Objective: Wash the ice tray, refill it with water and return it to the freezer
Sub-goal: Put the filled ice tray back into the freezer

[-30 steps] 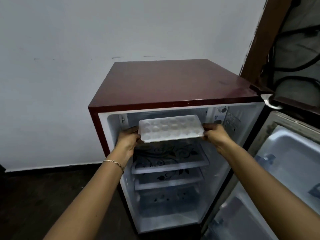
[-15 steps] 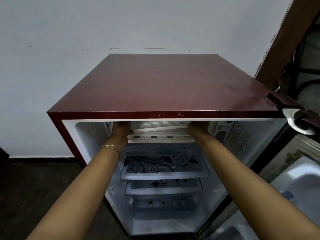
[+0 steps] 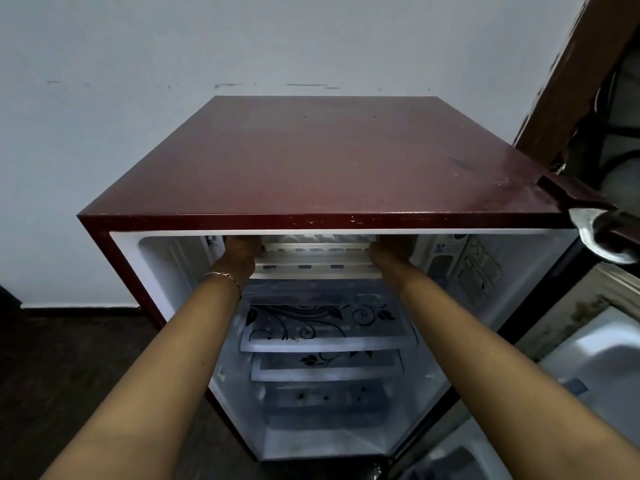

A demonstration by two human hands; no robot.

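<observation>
White ice tray now deeper inside the freezer under maroon fridge top, your left hand and right hand reaching further in at its ends, fingers hidden, grip cannot be told

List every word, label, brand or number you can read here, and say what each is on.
Blue-and-white sticker, right inner wall: print too blurred to read.
Printed label beside it: lines of text too small to read.
Glass shelf: faint lettering among the floral pattern, too blurred to read.
No text here can be quoted.
</observation>
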